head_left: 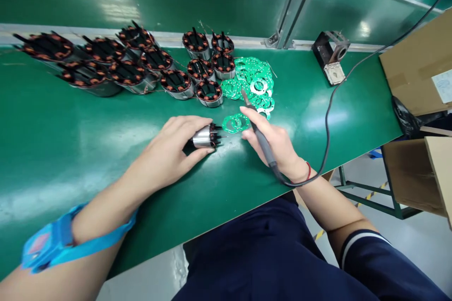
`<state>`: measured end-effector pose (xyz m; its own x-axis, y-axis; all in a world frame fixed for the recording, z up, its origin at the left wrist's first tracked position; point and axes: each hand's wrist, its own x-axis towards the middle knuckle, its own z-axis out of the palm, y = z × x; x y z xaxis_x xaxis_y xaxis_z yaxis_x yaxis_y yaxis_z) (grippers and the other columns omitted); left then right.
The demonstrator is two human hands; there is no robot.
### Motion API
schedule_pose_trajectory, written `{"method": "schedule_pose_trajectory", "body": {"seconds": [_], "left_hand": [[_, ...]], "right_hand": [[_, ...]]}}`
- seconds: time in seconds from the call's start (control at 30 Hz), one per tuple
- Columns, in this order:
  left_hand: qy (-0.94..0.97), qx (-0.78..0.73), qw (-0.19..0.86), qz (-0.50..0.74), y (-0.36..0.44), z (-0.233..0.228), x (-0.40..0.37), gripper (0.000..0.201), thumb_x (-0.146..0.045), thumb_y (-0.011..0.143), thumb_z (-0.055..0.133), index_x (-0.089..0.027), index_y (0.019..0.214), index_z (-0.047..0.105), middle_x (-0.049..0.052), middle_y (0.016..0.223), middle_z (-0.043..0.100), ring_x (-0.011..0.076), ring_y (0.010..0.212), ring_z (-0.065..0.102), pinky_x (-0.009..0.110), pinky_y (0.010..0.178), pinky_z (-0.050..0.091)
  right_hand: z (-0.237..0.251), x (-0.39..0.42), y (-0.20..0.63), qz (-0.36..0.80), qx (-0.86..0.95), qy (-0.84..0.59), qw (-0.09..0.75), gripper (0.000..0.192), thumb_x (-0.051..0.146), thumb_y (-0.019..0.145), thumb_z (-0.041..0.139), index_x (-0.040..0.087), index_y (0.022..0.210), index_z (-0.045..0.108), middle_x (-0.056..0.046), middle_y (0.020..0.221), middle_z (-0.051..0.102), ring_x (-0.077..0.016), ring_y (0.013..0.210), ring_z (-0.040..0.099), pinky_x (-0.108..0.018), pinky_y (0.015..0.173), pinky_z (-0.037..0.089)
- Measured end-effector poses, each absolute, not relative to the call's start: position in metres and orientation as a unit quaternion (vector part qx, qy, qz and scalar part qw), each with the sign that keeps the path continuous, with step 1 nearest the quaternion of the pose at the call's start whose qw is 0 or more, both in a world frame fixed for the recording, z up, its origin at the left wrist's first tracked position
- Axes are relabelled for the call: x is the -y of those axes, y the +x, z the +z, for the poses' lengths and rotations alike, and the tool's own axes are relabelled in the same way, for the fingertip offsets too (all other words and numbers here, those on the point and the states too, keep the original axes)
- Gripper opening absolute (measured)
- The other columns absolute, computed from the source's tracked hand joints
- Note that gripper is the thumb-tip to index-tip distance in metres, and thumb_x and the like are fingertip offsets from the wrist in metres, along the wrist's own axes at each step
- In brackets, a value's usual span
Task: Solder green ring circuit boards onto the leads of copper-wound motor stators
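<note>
My left hand point(178, 146) is closed round a motor stator point(202, 137) lying on its side on the green table, its black prongs and wire ends pointing right. In my right hand point(273, 143) is a soldering iron point(263, 143), held like a pen with its tip pointing up and away from me. Just beyond the stator's prongs lie a few ring-shaped green circuit boards point(236, 123). A larger heap of the same ring boards point(252, 73) sits past the iron's tip. Several more stators point(209, 93) stand upright behind my left hand.
A soldering iron stand point(330, 56) with a pale pad is at the back right. The iron's black cord point(327, 117) loops over my right wrist and runs to the upper right. Cardboard boxes point(416, 66) stand at the right end of the table point(169, 221). A metal post point(300, 4) rises at the back.
</note>
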<state>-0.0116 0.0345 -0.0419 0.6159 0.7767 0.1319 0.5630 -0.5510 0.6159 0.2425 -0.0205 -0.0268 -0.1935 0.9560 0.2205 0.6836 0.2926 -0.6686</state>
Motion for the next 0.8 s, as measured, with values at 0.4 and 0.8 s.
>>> {"method": "schedule_pose_trajectory", "body": {"seconds": [0.4, 0.8], "left_hand": [[0.884, -0.363, 0.180, 0.234, -0.006, -0.038, -0.033, 0.044, -0.036, 0.103, 0.059, -0.015, 0.141, 0.053, 0.017, 0.131, 0.066, 0.0288, 0.125, 0.063, 0.047, 0.106, 0.054], [0.893, -0.375, 0.148, 0.202, -0.004, -0.036, -0.031, 0.042, -0.039, 0.104, 0.053, -0.019, 0.141, 0.053, 0.015, 0.130, 0.064, 0.0300, 0.120, 0.061, 0.050, 0.102, 0.052]], "right_hand": [[-0.034, 0.039, 0.248, 0.299, 0.619, -0.550, 0.474, 0.019, 0.039, 0.101, 0.057, 0.023, 0.104, 0.066, 0.000, 0.090, 0.076, -0.0115, 0.070, 0.070, -0.027, 0.069, 0.061], [-0.027, 0.038, 0.249, 0.287, 0.658, -0.531, 0.449, 0.012, 0.028, 0.097, 0.057, 0.023, 0.097, 0.067, 0.000, 0.088, 0.076, -0.0122, 0.075, 0.071, -0.028, 0.073, 0.060]]}}
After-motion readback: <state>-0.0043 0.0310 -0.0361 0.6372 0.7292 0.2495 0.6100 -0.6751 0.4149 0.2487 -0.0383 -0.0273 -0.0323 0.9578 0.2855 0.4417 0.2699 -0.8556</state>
